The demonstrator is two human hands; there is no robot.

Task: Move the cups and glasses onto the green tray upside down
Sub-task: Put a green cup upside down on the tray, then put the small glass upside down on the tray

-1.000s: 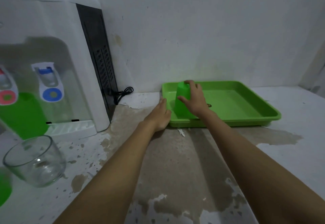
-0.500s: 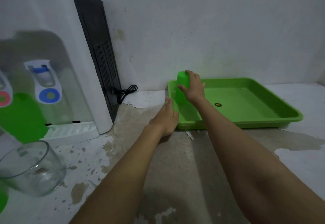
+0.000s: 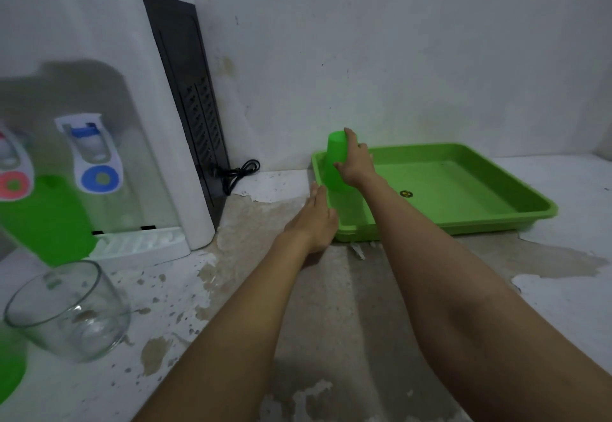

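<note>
A bright green cup (image 3: 336, 165) matches the green tray (image 3: 463, 186). Left of the tray, the white dispenser (image 3: 99, 90) bears blue and red taps; the clear glass (image 3: 66, 312) is colourless.

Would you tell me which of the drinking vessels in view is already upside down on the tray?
The green plastic cup under the right hand, inverted in the green tray; the clear glass stands off-tray.

I am seeing the right hand (image 3: 355, 163) covering one side of the green cup (image 3: 336, 163), so its rim is hiding from me. The frame edge is cutting the water dispenser (image 3: 99, 107) and a green shape (image 3: 10, 365) at bottom left, which I cannot identify.
</note>
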